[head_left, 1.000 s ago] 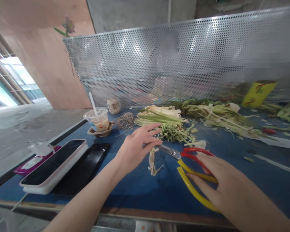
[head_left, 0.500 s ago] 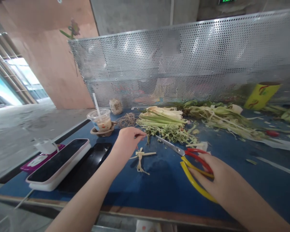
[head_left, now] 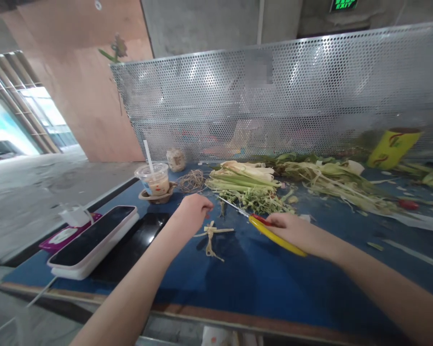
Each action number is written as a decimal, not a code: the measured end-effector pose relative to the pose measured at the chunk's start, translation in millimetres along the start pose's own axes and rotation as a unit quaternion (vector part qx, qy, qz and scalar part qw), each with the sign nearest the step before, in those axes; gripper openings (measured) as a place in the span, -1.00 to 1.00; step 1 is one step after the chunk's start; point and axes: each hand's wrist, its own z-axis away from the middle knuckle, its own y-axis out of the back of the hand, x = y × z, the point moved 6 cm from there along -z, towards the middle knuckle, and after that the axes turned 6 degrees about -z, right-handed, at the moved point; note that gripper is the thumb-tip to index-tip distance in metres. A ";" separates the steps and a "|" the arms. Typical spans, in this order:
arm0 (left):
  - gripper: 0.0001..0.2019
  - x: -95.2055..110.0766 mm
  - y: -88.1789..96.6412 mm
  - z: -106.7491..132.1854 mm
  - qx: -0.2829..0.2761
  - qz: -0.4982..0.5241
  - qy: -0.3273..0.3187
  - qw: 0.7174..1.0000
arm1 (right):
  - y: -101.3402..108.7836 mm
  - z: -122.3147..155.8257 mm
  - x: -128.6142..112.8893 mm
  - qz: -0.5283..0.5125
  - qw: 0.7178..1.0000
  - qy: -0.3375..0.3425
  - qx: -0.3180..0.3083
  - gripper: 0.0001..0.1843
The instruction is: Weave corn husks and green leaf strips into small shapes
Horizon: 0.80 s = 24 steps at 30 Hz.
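Note:
My right hand [head_left: 296,231] is closed round the red and yellow handles of a pair of scissors [head_left: 265,226], whose thin blades point left toward the plant pile. My left hand [head_left: 193,212] has its fingers curled in a loose fist just left of the blade tips, and I cannot make out what they hold. A small tied bundle of dry straw [head_left: 211,236] lies on the blue table [head_left: 252,283] just below my left hand. A pile of green stalks and pale husks [head_left: 248,185] lies behind the scissors.
A plastic cup with a straw [head_left: 155,181], a coil of twine [head_left: 190,181] and a small jar [head_left: 175,159] stand at the back left. Two phones [head_left: 94,240] lie on the left. A perforated metal screen [head_left: 274,96] closes the back. A yellow cup [head_left: 391,146] sits far right among more husks.
My right hand has taken hold of the scissors and moved them left and forward. My left hand let the straw bundle drop to the table and curled shut near the blade tips.

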 end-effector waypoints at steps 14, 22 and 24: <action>-0.65 4.4 -11.3 38.5 0.053 -0.160 0.047 0.985 | 6.4 -32.1 14.4 -0.041 0.996 0.079 -0.005 -0.62; -0.80 19.6 -44.4 26.9 -0.050 -0.256 -0.055 0.964 | 24.9 -10.0 15.6 -0.016 0.991 0.078 -0.106 -0.55; -0.79 25.7 -39.9 26.8 -0.032 -0.276 -0.072 0.958 | 28.0 -2.8 12.3 0.014 0.988 0.089 -0.123 -0.55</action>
